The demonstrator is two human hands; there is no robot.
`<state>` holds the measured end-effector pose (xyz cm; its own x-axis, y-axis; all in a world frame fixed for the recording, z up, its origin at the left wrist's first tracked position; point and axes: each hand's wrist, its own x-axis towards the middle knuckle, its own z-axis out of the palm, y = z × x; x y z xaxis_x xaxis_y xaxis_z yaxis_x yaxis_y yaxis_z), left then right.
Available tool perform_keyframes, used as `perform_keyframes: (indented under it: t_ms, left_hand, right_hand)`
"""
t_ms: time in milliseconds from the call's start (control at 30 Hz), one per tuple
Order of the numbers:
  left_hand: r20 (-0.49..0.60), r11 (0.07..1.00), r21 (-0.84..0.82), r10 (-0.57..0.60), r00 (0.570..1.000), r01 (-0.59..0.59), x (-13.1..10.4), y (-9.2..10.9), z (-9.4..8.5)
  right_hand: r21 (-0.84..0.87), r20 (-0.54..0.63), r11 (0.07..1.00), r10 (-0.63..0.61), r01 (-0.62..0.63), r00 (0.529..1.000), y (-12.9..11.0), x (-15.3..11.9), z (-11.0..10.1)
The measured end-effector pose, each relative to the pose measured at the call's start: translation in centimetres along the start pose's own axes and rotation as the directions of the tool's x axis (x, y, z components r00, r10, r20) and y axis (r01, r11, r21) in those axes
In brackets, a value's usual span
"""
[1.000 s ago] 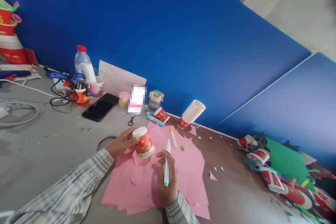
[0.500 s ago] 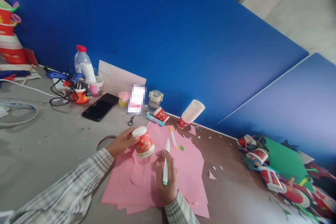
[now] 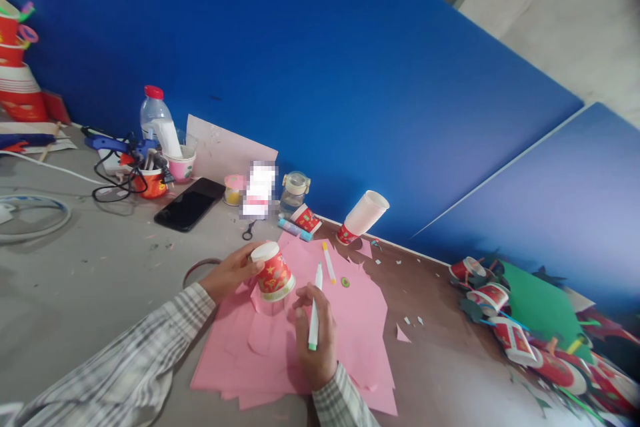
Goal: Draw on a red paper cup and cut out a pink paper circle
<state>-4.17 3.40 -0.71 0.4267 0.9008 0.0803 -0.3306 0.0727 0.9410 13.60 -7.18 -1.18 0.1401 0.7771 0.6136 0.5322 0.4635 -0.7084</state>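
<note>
A red patterned paper cup [image 3: 274,273] is tilted over the pink paper sheets [image 3: 355,340], its white end up and left. My left hand [image 3: 233,272] grips it from the left, fingers closed around its upper part. Right of the cup, my right hand [image 3: 317,340] holds a white marker [image 3: 314,320] with a green end pointing down. The marker lies between thumb and fingers, clear of the cup. Further back on the sheets are a yellow-and-white marker [image 3: 329,262] and a small green round piece [image 3: 345,282].
Behind stand a stack of white cups [image 3: 367,213], a lidded glass jar [image 3: 294,193] and a tipped red cup [image 3: 306,217]. A black phone [image 3: 190,204] lies at the left. Decorated cups [image 3: 515,340] and green card [image 3: 543,307] are at the right.
The whole view has shifted very slightly. Both hands keep their hold on the cup and the marker, with almost no movement.
</note>
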Motion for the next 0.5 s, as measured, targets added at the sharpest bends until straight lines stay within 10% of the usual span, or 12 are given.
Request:
perform_keyframes:
  t_ms: [500]
  left_hand:
    - [0.062, 0.992, -0.128, 0.012, 0.998, -0.004, -0.31, 0.22, 0.35]
  right_hand:
    - [-0.097, -0.002, 0.995, -0.005, 0.005, 1.0, -0.1, 0.27, 0.0]
